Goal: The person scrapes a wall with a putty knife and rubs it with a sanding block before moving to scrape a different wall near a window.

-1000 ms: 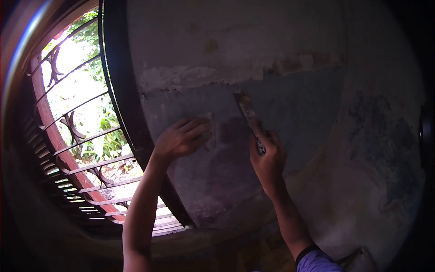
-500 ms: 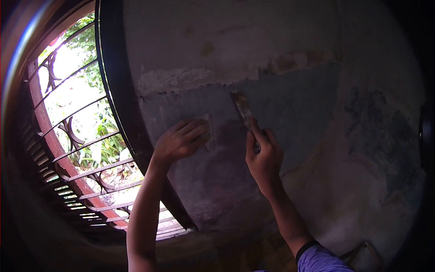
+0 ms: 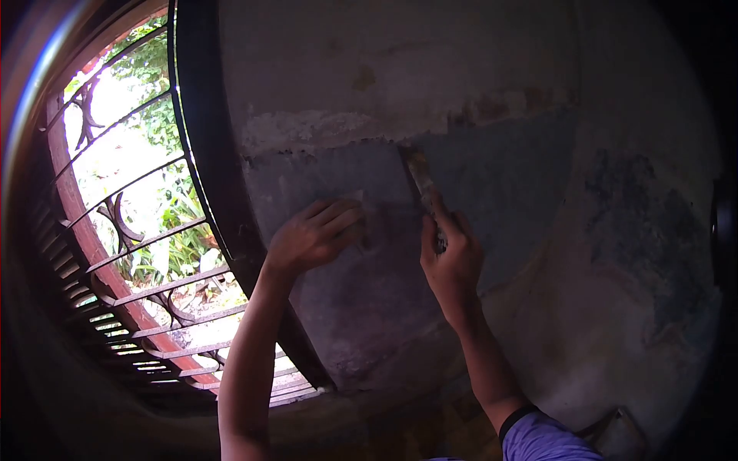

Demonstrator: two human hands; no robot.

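My right hand [image 3: 453, 257] is closed round the handle of a putty knife [image 3: 418, 170]. Its stained, pale-smeared blade points up along the grey patch of the wall [image 3: 492, 169], the tip just under the ragged edge of the lighter plaster. To the left, my left hand [image 3: 317, 237] is bent with its fingers curled round a thin, flat, pale piece [image 3: 361, 219], close to the same wall. Most of that piece is hidden behind the fingers, and I cannot tell its kind.
At left a window with metal bars [image 3: 142, 298] lets in bright light, with plants outside. Its dark frame [image 3: 211, 138] runs beside my left forearm. Rough, flaking plaster [image 3: 307, 129] crosses the wall above, and a dark blotch [image 3: 638, 207] marks the right side.
The putty knife has moved slightly up and to the right, its blade appearing narrower and more edge-on. My left hand has shifted a little to the right, and the view has moved slightly.
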